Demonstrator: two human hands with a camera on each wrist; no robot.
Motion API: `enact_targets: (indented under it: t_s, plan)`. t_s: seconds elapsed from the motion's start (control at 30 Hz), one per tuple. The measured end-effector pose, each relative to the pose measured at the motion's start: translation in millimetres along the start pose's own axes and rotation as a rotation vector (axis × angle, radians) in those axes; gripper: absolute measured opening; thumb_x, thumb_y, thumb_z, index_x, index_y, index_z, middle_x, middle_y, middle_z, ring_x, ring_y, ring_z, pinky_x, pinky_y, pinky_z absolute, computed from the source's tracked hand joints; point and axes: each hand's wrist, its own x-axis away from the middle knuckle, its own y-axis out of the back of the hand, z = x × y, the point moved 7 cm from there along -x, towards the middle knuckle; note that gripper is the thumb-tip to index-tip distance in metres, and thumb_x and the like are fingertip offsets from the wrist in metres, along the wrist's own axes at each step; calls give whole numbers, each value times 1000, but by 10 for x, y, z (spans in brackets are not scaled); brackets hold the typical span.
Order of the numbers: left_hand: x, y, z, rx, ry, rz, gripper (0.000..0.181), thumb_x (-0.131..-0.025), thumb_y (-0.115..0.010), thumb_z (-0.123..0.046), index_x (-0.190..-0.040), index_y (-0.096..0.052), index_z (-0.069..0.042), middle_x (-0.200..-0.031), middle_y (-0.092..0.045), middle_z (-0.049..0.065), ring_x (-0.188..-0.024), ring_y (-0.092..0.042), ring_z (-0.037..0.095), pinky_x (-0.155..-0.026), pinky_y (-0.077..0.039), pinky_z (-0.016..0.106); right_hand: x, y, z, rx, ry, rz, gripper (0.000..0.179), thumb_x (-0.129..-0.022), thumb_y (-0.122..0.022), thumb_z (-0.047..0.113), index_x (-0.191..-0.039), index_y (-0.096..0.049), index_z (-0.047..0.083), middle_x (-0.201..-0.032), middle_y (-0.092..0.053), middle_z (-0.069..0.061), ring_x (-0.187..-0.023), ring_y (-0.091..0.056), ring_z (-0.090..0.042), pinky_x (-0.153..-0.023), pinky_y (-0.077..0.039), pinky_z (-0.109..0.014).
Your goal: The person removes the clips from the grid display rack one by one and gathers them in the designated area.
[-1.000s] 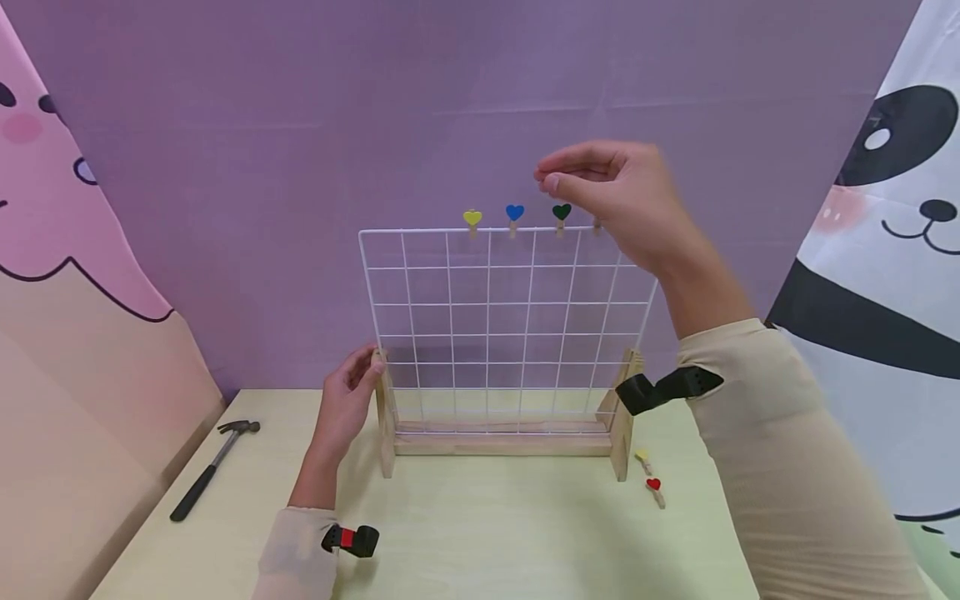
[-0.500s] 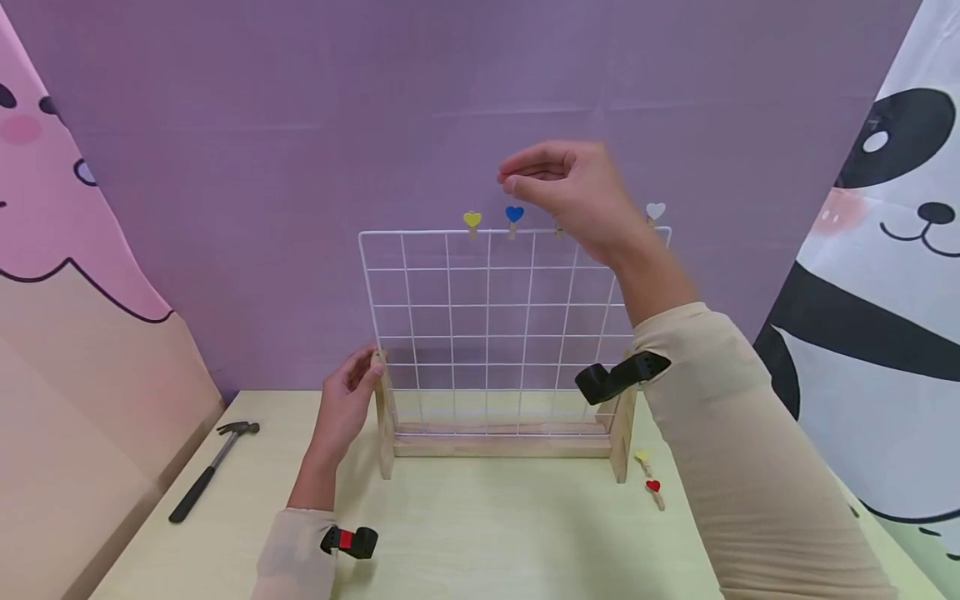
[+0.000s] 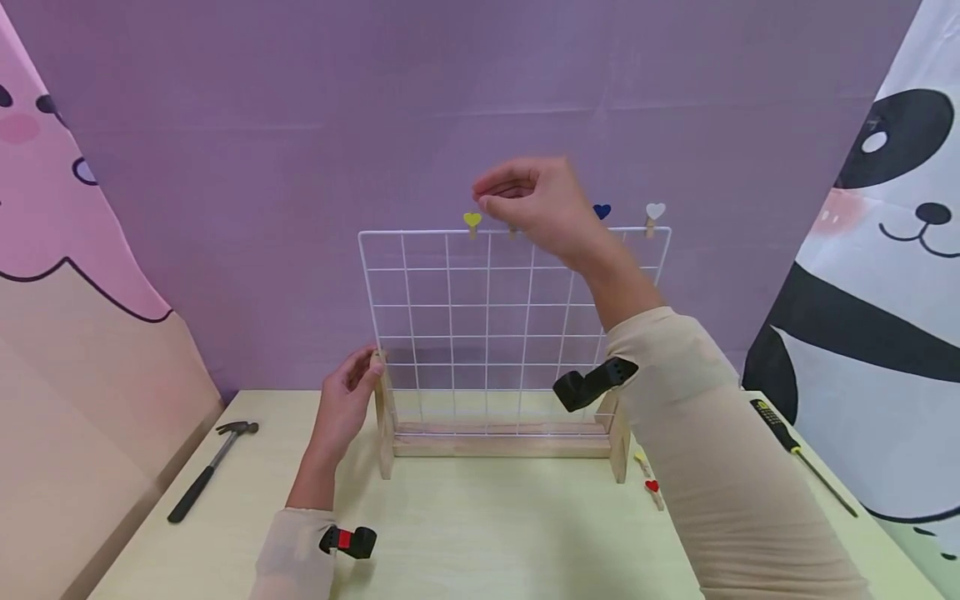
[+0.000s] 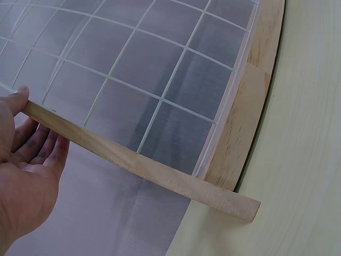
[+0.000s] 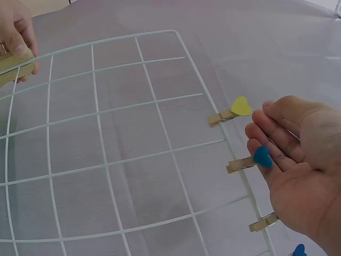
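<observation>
A white wire grid (image 3: 450, 305) stands upright in a wooden stand (image 3: 502, 447). My left hand (image 3: 348, 404) holds the stand's left upright (image 4: 144, 165), thumb on one side and fingers on the other. Several heart clothespins are clipped along the grid's top wire. My right hand (image 3: 536, 204) hovers over that wire with its fingers loosely bent and nothing between them. Its fingertips are right beside the yellow heart clothespin (image 5: 241, 106). The blue heart clothespin (image 5: 262, 157) lies in front of the fingers in the right wrist view; its heart is hidden in the head view.
On the table's left lies a hammer (image 3: 213, 471). A screwdriver (image 3: 780, 429) lies near the right edge, partly behind the sleeve. Beside the stand's right foot are a loose red heart clothespin (image 3: 652, 487) and a yellow one (image 3: 641, 461). A white heart clothespin (image 3: 656, 212) sits at the grid's right end.
My right hand has moved left along the top wire, from above the green heart clothespin to beside the yellow one. The white heart and the screwdriver have come into view. My left hand stays put.
</observation>
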Motion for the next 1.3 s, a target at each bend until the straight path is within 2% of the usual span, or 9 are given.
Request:
enact_targets:
  t_s: [0.13, 0.2, 0.33, 0.47, 0.7, 0.97, 1.03, 1.2, 1.3]
  plan:
    - [-16, -5, 20, 7, 0, -1, 48, -106, -59, -30, -150, -52, -14, -148, -58, 11, -137, -54, 23, -105, -48, 13, -17, -32, -63, 3, -28, 4, 22, -99, -70, 15, -118, -74, 6, -115, -74, -8, -102, -68, -18, -78, -57, -20]
    - [-19, -15, 27, 16, -2, 3, 48, -106, -59, -29, -150, -51, -12, -149, -58, 13, -137, -54, 24, -103, -47, 10, -23, -48, -92, 7, -39, 8, 21, -99, -70, 15, -118, -74, 7, -116, -74, -9, -104, -68, -21, -82, -58, -21]
    - [-12, -23, 34, 14, 6, 4, 48, -106, -59, -30, -150, -51, -13, -149, -57, 13, -139, -54, 24, -110, -47, 19, -42, -79, -128, 10, -50, 18, 21, -98, -70, 15, -118, -75, 7, -115, -74, -8, -108, -68, -26, -86, -58, -22]
    - [-9, -20, 34, 6, 7, 1, 48, -106, -59, -32, -150, -52, -14, -149, -57, 11, -139, -54, 23, -116, -45, 31, -65, -109, -129, 17, -32, 28, 20, -96, -72, 13, -115, -75, 6, -110, -75, -8, -104, -69, -22, -85, -57, -20]
    - [-17, -26, 32, 11, 8, 7, 48, -106, -59, -31, -150, -51, -14, -150, -57, 11, -139, -54, 24, -117, -45, 35, -71, -142, -140, 67, -10, 36, 20, -93, -75, 12, -112, -76, 6, -107, -76, -8, -97, -67, -16, -82, -54, -21]
    - [-18, -21, 30, 6, 5, 4, 47, -106, -59, -29, -150, -52, -13, -148, -58, 12, -137, -55, 24, -105, -47, 12, -49, -134, -159, 89, -21, -14, 18, -94, -75, 13, -111, -78, 7, -105, -76, -8, -97, -67, -16, -81, -54, -22]
    - [-14, -21, 27, 4, 1, 4, 47, -106, -59, -28, -150, -52, -12, -148, -58, 13, -138, -54, 25, -108, -48, 16, -43, -132, -160, 101, -25, -33, 17, -94, -75, 14, -110, -79, 8, -105, -76, -8, -96, -67, -16, -80, -54, -22]
    - [-4, -19, 25, 3, 3, 9, 47, -106, -59, -28, -150, -51, -13, -149, -58, 11, -140, -53, 25, -117, -44, 36, -44, -132, -163, 120, -29, -75, 15, -95, -74, 14, -108, -80, 9, -105, -77, -8, -95, -67, -16, -78, -55, -21]
    - [0, -17, 23, 5, 4, 11, 47, -106, -59, -28, -150, -51, -13, -149, -57, 11, -141, -53, 25, -118, -43, 39, -42, -129, -170, 112, -32, -98, 15, -96, -74, 14, -108, -80, 9, -106, -77, -9, -93, -67, -16, -77, -56, -20]
